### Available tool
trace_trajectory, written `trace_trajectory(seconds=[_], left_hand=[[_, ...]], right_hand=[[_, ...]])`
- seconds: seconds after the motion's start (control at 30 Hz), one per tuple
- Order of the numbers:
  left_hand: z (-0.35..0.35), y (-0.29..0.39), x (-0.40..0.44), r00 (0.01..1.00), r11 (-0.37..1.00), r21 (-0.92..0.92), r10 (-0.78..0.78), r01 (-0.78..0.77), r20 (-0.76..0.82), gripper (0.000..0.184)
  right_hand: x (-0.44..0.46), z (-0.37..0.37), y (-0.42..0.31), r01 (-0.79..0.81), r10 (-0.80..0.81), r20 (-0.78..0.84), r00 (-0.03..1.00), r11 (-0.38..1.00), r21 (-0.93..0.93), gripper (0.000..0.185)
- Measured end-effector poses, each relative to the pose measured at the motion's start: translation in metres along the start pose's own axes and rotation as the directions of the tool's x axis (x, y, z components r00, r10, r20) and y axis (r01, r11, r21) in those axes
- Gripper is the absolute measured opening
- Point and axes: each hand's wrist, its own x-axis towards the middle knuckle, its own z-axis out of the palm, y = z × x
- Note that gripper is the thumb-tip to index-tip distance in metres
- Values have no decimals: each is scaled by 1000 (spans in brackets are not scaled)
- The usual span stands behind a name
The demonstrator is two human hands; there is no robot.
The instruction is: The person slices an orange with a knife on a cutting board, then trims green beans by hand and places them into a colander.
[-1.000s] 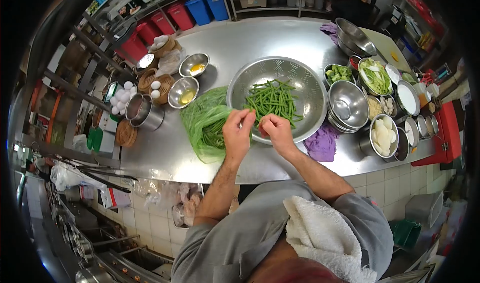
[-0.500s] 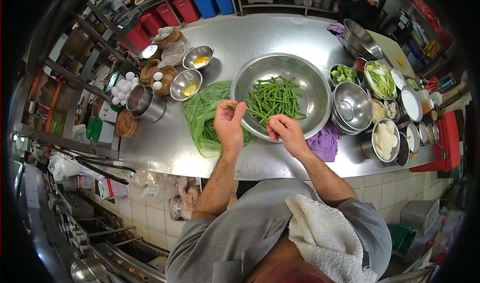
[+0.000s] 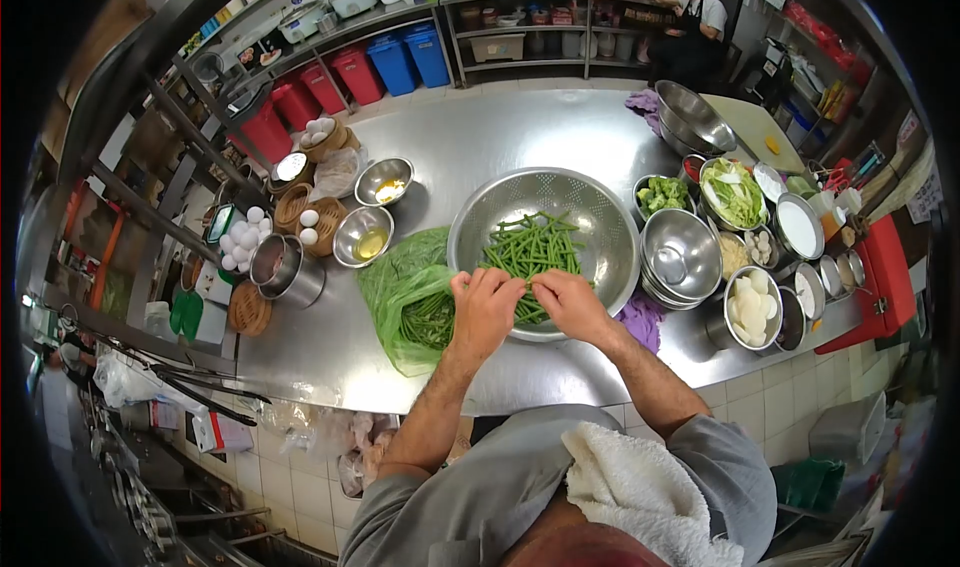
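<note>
Over the near rim of a large metal colander (image 3: 608, 242), my two hands are close together. My left hand (image 3: 484, 309) and my right hand (image 3: 570, 304) pinch a green bean (image 3: 528, 285) between their fingertips, mostly hidden by the fingers. A heap of green beans (image 3: 530, 239) lies in the colander. To the left, beside my left hand, a green plastic bag (image 3: 385, 272) lies open with more beans (image 3: 426, 324) in it.
Left stand metal bowls with egg (image 3: 362, 237), white eggs (image 3: 240, 239) and a metal pot (image 3: 300, 277). Stacked bowls (image 3: 682, 249), a purple cloth (image 3: 642, 319), broccoli (image 3: 663, 195) and a pot of pale slices (image 3: 754, 309) are right. A person (image 3: 690, 27) is at the back.
My hands have come together; the bean that stuck out of my left hand is now between both hands' fingertips. The view has tilted up, showing more of the back shelves and the person.
</note>
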Motion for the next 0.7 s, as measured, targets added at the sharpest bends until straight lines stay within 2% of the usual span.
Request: trace_trajectory(seconds=[0.13,0.2,0.27,0.33,0.37,0.4,0.43,0.47,0.53,0.57,0.63,0.67,0.7], left_hand=[[-1,3,3,999,1000,23,19,-20,47,12],[2,5,2,999,999,18,35,-36,38,11],[8,4,1,995,998,-7,58,-57,78,11],[13,7,7,996,997,-33,78,-77,34,11],[16,10,5,998,993,-101,52,-54,-20,11],[18,12,5,997,986,-165,24,-36,-74,10],[19,15,7,995,983,-179,8,-26,-100,9],[22,18,10,995,984,-177,13,-31,-104,9],[30,20,14,971,883,-439,-224,164,-88,9],[33,17,17,972,883,-441,-219,160,-87,9],[37,8,23,889,773,-551,-444,316,-113,20],[40,1,23,890,772,-551,-442,316,-109,20],[43,-10,23,897,745,-592,-435,307,-82,24]], right_hand=[[4,-6,1,73,-67,51,996,989,-132,12],[3,-4,3,63,-61,19,998,989,-131,11],[3,-4,6,69,-69,9,998,976,-207,10],[4,-3,8,126,-141,-64,988,971,-202,11],[0,0,8,-38,35,-102,994,999,-26,11],[-2,1,6,-193,211,-111,971,969,155,11],[-3,5,18,-370,425,26,905,755,542,12],[-3,7,21,-364,420,22,907,758,542,12],[-8,9,20,-351,499,125,857,390,852,13],[-10,9,18,-347,500,120,857,391,852,13],[-16,8,8,-394,523,105,846,480,784,13],[-19,7,5,-393,526,102,845,479,785,13],[-23,5,1,-413,464,142,874,560,718,13]])
